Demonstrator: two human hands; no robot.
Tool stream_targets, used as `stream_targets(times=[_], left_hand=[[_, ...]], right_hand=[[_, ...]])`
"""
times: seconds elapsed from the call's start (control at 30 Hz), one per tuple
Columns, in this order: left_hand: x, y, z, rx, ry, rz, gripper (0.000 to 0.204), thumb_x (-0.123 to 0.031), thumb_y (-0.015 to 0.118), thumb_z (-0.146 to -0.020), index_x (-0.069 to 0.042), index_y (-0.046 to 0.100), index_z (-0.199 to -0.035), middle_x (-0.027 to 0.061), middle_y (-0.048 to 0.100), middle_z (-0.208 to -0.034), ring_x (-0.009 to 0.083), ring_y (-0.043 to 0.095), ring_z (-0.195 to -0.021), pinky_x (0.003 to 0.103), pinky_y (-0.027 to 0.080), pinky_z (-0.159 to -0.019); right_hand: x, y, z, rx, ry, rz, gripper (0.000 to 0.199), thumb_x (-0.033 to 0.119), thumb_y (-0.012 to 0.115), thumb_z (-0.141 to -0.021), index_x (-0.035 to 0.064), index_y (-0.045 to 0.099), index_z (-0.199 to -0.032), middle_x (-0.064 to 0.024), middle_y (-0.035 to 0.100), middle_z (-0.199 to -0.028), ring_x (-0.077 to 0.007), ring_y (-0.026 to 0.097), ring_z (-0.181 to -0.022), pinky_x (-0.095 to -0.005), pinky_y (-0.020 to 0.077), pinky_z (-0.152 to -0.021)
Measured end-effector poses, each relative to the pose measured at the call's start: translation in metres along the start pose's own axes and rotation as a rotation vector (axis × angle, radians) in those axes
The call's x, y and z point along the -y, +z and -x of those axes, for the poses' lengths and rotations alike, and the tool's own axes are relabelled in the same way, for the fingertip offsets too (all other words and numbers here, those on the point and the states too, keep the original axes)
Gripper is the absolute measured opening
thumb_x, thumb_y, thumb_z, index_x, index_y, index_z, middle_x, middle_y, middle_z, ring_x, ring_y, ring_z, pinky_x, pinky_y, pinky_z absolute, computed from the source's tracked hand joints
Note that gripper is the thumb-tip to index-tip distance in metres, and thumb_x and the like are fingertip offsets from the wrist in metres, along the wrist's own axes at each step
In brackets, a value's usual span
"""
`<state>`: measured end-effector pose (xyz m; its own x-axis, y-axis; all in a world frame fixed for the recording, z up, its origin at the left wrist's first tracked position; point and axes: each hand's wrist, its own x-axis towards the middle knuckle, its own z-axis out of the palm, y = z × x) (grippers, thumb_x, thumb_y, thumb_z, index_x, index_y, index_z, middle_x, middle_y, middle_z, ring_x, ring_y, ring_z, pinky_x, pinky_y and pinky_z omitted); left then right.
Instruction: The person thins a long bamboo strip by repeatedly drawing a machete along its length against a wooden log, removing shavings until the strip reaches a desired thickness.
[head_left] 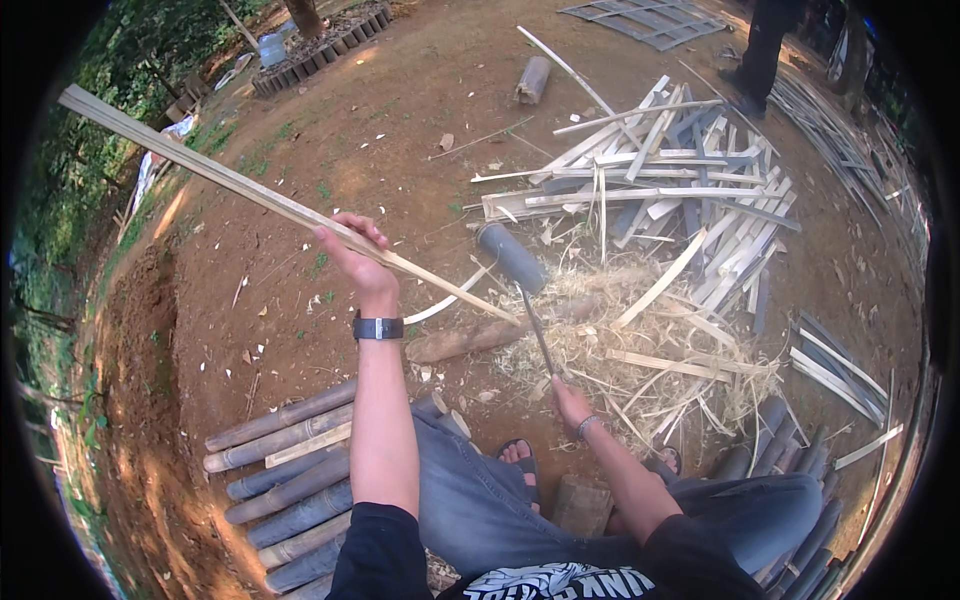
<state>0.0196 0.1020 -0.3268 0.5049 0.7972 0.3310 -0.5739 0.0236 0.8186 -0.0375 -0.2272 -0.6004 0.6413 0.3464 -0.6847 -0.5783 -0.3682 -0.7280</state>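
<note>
While your left hand (355, 250) grips the long bamboo strip (260, 195) near its middle and your right hand (570, 402) closes on the knife (537, 330), the blade may slip toward your sandalled foot (518, 458) on the ground.

Person's wearing a black tee with white print, blue jeans, sandals, a dark wristwatch (378, 327) on the left wrist, thin bracelet (585, 426) on the right.

Split slats (680, 180) lie piled ahead, shavings (640, 350) before them, bamboo poles (290, 470) at the left.
</note>
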Motion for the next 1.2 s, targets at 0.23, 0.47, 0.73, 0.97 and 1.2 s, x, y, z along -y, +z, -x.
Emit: stream_targets(times=[0.23, 0.47, 0.73, 0.97, 1.2], left_hand=[[0.026, 0.016, 0.018, 0.030, 0.029, -0.111, 0.058, -0.069, 0.031, -0.089, -0.013, 0.035, -0.076, -0.0015, 0.035, -0.061, 0.0073, 0.037, -0.052, 0.021, 0.031, -0.046], [0.035, 0.023, 0.018, -0.166, 0.091, -0.197, 0.058, -0.069, 0.030, -0.090, -0.013, 0.032, -0.073, -0.0033, 0.030, -0.057, 0.0051, 0.029, -0.044, 0.020, 0.022, -0.038], [0.034, 0.045, 0.021, -0.183, 0.149, -0.297, 0.059, -0.070, 0.028, -0.089, -0.015, 0.030, -0.068, -0.0039, 0.026, -0.052, 0.0067, 0.028, -0.041, 0.022, 0.019, -0.037], [0.042, 0.060, 0.029, -0.224, 0.151, -0.364, 0.061, -0.071, 0.021, -0.089, -0.015, 0.027, -0.066, -0.0032, 0.023, -0.049, 0.0079, 0.026, -0.039, 0.021, 0.020, -0.036], [0.034, 0.054, 0.032, -0.270, 0.214, -0.427, 0.061, -0.070, 0.018, -0.090, -0.016, 0.024, -0.064, -0.0028, 0.020, -0.049, 0.0091, 0.025, -0.039, 0.022, 0.019, -0.036]], right_hand=[[0.008, 0.049, -0.018, 0.033, 0.085, -0.302, 0.066, 0.060, 0.036, -0.093, -0.0011, 0.054, -0.075, -0.0054, 0.047, -0.049, -0.0143, 0.044, -0.038, -0.0304, 0.0384, -0.037], [0.004, 0.053, -0.021, -0.044, 0.010, -0.187, 0.064, 0.056, 0.035, -0.095, 0.0025, 0.051, -0.063, -0.0046, 0.046, -0.048, -0.0158, 0.044, -0.037, -0.0317, 0.0382, -0.037], [0.040, 0.047, -0.013, -0.094, -0.061, -0.143, 0.065, 0.054, 0.034, -0.095, 0.0007, 0.053, -0.064, -0.0055, 0.049, -0.049, -0.0160, 0.048, -0.039, -0.0317, 0.0381, -0.038], [-0.024, 0.059, -0.030, -0.232, -0.166, -0.011, 0.073, 0.058, 0.033, -0.094, 0.0013, 0.053, -0.052, -0.0063, 0.049, -0.045, -0.0190, 0.052, -0.044, -0.0343, 0.0421, -0.049], [0.057, 0.035, -0.006, -0.028, -0.202, -0.247, 0.074, 0.060, 0.032, -0.093, 0.0009, 0.053, -0.053, -0.0064, 0.047, -0.044, -0.0183, 0.051, -0.044, -0.0339, 0.0413, -0.049]])
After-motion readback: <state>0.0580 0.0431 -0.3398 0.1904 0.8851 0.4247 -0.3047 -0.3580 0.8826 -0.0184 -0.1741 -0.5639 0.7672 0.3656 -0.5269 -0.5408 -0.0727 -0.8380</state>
